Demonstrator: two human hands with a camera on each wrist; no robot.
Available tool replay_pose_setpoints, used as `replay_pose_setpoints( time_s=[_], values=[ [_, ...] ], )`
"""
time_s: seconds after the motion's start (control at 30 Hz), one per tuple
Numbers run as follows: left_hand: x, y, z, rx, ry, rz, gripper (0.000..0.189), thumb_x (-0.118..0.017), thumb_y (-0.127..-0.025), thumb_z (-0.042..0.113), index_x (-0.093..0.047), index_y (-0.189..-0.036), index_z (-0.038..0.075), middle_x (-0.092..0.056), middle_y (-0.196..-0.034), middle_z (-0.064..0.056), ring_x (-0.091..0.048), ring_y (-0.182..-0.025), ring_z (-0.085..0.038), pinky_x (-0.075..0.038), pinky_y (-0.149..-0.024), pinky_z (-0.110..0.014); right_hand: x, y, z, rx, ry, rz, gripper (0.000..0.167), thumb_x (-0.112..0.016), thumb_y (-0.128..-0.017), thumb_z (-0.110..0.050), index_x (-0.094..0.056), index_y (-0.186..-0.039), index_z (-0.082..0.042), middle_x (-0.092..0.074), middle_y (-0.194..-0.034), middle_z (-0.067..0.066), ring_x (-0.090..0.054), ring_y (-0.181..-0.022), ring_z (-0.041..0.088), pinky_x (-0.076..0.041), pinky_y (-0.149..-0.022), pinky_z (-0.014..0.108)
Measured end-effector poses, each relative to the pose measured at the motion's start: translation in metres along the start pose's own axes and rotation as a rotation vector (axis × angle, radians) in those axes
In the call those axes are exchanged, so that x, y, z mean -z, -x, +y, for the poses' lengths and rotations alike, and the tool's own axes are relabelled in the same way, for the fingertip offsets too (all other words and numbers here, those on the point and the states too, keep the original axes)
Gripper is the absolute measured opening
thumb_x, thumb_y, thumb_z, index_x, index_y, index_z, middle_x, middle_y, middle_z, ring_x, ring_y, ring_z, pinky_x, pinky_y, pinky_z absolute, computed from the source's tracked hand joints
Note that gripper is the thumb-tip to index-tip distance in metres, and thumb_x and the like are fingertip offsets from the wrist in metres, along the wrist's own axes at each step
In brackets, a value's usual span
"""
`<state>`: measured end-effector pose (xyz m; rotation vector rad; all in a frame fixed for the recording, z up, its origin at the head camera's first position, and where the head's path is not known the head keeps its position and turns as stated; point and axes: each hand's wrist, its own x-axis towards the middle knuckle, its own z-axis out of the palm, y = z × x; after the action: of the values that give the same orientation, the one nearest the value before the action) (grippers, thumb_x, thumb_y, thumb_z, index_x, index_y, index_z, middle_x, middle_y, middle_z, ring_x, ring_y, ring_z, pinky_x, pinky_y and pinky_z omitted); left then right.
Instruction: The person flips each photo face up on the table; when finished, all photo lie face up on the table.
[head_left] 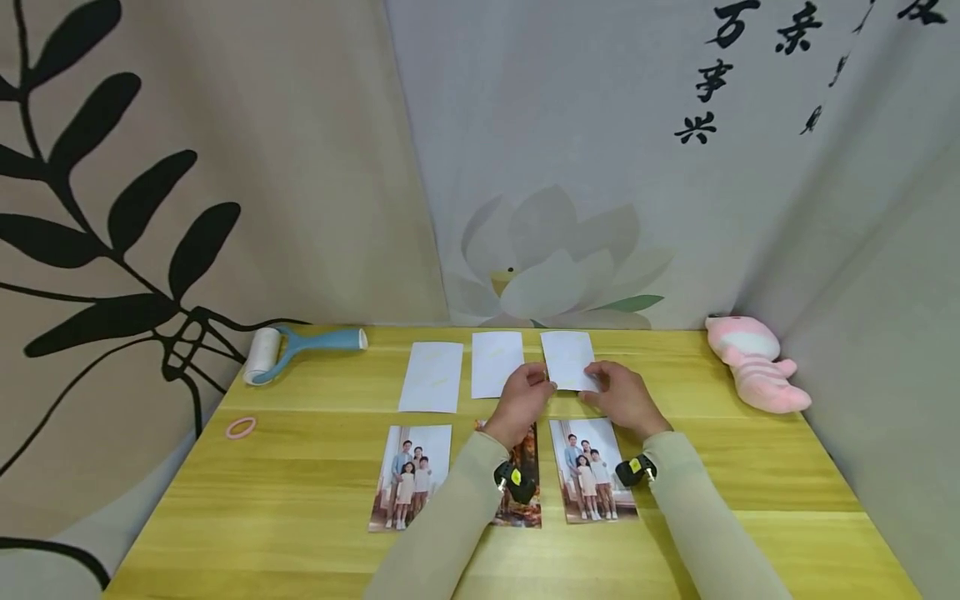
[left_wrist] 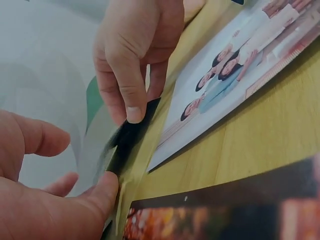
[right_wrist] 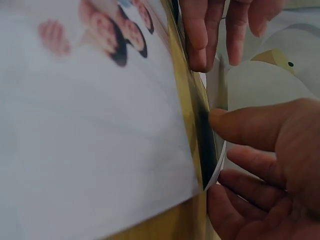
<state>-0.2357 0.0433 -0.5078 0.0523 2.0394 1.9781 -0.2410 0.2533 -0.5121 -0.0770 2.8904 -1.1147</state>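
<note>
The rightmost of three white-backed photo prints (head_left: 567,354) lies in the back row, its front edge between both hands. My right hand (head_left: 624,400) pinches it at the near right corner, thumb against the dark printed face (left_wrist: 132,135) seen from below in the left wrist view. At the near left corner is my left hand (head_left: 520,403), its thumb tip right at the edge and its other fingers spread apart. Just in front lie two family photos (head_left: 592,471) (head_left: 411,475). Partly hidden under the left forearm is a dark autumn-coloured photo (head_left: 531,462).
Two more white-backed prints (head_left: 432,375) (head_left: 497,360) lie to the left. A blue-handled lint roller (head_left: 322,340) and a pink ring (head_left: 241,427) are on the table's left side. A pink plush toy (head_left: 757,362) sits at the back right, near the curtain.
</note>
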Motion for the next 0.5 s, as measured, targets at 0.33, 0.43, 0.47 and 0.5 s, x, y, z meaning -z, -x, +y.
replay_pose_setpoints(
  time_s=[0.33,0.43,0.47,0.5],
  values=[
    [-0.009,-0.01,-0.001,0.056,0.244,0.043,0.063,-0.063,-0.101,0.002,-0.036,-0.157,-0.006,-0.052,-0.148,-0.031,-0.065,-0.126,-0.038,-0.058,-0.105,-0.043,-0.002,0.0,-0.001,-0.032,-0.027,-0.014,0.046,-0.079,-0.096,-0.021,-0.065,-0.136,-0.004,-0.062,-0.146,0.021,-0.06,-0.132,0.04,-0.048,-0.113,0.058],
    [-0.013,-0.013,-0.002,0.072,0.291,0.048,0.064,-0.063,-0.102,0.001,-0.034,-0.158,-0.007,-0.05,-0.147,-0.031,-0.067,-0.124,-0.038,-0.059,-0.104,-0.04,-0.002,0.001,-0.003,-0.041,-0.032,-0.021,0.046,-0.079,-0.096,-0.021,-0.064,-0.136,-0.004,-0.06,-0.148,0.021,-0.058,-0.135,0.042,-0.047,-0.114,0.059],
    [-0.013,-0.013,-0.002,0.075,0.299,0.049,0.064,-0.064,-0.102,0.0,-0.034,-0.158,-0.008,-0.051,-0.145,-0.03,-0.067,-0.123,-0.038,-0.059,-0.103,-0.04,-0.002,0.002,-0.003,-0.042,-0.035,-0.023,0.046,-0.079,-0.095,-0.021,-0.064,-0.136,-0.005,-0.06,-0.148,0.022,-0.058,-0.135,0.042,-0.047,-0.114,0.06],
    [-0.014,-0.013,-0.002,0.08,0.302,0.048,0.064,-0.063,-0.102,0.0,-0.034,-0.158,-0.008,-0.051,-0.144,-0.03,-0.067,-0.123,-0.038,-0.06,-0.103,-0.039,-0.002,0.003,-0.004,-0.042,-0.036,-0.028,0.047,-0.08,-0.095,-0.021,-0.064,-0.136,-0.005,-0.06,-0.148,0.021,-0.058,-0.135,0.042,-0.047,-0.114,0.06]
  ],
)
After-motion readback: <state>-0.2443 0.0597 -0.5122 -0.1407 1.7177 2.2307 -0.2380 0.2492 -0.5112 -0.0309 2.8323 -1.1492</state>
